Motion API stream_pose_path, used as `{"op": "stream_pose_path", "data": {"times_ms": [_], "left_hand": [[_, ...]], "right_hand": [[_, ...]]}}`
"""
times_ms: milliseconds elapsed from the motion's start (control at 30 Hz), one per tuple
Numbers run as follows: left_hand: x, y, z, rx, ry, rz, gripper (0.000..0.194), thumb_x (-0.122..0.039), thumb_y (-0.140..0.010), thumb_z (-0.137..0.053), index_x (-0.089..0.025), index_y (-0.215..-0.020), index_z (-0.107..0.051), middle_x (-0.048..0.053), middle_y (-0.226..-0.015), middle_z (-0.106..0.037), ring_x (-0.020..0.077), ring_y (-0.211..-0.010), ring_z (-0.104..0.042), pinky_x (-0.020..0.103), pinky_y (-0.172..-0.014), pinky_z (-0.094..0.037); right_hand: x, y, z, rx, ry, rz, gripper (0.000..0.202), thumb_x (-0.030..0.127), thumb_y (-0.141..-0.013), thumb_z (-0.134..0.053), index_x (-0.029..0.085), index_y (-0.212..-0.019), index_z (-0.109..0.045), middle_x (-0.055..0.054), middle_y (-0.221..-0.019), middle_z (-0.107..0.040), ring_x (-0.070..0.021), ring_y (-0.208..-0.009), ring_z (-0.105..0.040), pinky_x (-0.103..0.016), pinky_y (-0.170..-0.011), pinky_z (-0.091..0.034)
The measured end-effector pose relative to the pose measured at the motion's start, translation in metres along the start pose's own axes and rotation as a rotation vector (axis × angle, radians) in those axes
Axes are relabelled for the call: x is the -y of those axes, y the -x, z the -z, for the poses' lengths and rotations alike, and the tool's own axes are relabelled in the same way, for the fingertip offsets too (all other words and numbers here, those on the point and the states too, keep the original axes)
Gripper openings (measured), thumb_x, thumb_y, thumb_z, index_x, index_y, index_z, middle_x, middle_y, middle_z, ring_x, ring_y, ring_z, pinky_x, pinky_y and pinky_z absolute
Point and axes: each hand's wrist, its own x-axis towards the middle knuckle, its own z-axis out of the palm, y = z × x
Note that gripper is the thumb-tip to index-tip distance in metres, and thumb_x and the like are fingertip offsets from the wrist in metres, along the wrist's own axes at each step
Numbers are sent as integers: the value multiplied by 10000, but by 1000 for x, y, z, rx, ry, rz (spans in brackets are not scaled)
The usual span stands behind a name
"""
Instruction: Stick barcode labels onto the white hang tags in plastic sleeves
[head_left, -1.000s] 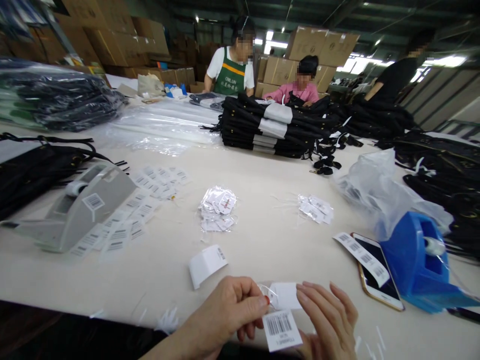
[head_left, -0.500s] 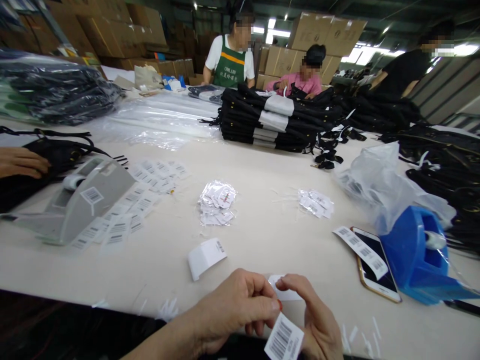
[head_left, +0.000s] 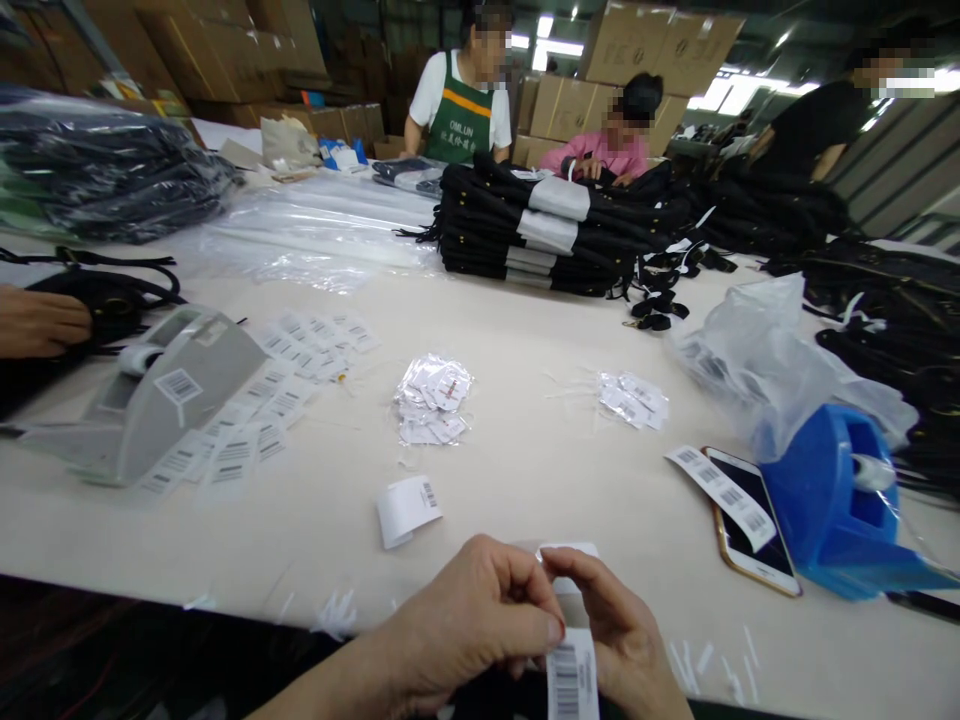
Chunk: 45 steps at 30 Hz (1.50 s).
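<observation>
My left hand (head_left: 480, 620) is closed, thumb and forefinger pinching the top of a white barcode label (head_left: 571, 685) near the table's front edge. My right hand (head_left: 622, 640) curls round the label's other side, its forefinger reaching close to my left fingers; its thumb is mostly hidden behind the label. Beyond the fingers a white paper piece (head_left: 589, 552) lies partly covered. A curled white label strip (head_left: 407, 510) rests on the table just ahead. Farther off are a heap of white tags (head_left: 433, 395) and a smaller group of barcode tags (head_left: 634, 400).
At right, a blue tape dispenser (head_left: 817, 520) stands beside a phone (head_left: 757, 560) with a label strip (head_left: 724, 495) across it. A grey dispenser (head_left: 165, 400) and barcode labels (head_left: 285, 400) lie left, near another person's hand (head_left: 45, 322). Black bags (head_left: 547, 230) are stacked behind.
The barcode label has turned more upright and shifted slightly. My right forefinger has curled inward toward my left fingers. The view has shifted a little.
</observation>
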Motion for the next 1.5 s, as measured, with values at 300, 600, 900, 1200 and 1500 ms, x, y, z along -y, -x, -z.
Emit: {"op": "stream_pose_path", "data": {"times_ms": [300,600,900,1200,1500], "left_hand": [[18,-13,2,-365,93,-228,214,-298,-600,-618,-95,-664,-632,3,-520,-570,81,-467,-460,212,-502,-353],[39,-14,5,-349,-154,-280,237,-274,-707,-528,-106,-825,-644,30,-646,-625,113,-549,-534,229,-557,-430],[50,-23,24,-279,-1183,-968,246,-108,-842,-386,-171,-988,-574,85,-904,-625,171,-809,-546,292,-707,-458],[65,-49,22,-45,-1650,-929,162,-126,-815,-435,-137,-949,-523,63,-912,-587,185,-761,-488,326,-600,-392],[69,-49,26,-63,-1565,-938,184,-114,-842,-396,-134,-972,-525,62,-940,-601,177,-795,-490,318,-630,-359]], "right_hand": [[11,3,-18,-497,-329,-138,232,387,-570,-763,213,-705,-690,-15,-598,-636,-132,-551,-550,-231,-521,-425],[11,1,-26,-616,-192,-177,268,402,-548,-769,174,-635,-656,5,-548,-579,-106,-481,-493,-227,-467,-400],[26,-3,37,-399,157,-281,303,452,-615,-704,164,-673,-633,16,-547,-534,-111,-513,-465,-232,-489,-387],[6,-14,39,-257,285,-341,334,509,-653,-627,179,-637,-578,53,-488,-446,-94,-470,-380,-221,-457,-293],[6,-18,41,-180,307,-388,273,438,-681,-618,170,-641,-580,58,-490,-444,-82,-476,-361,-221,-463,-258]]}}
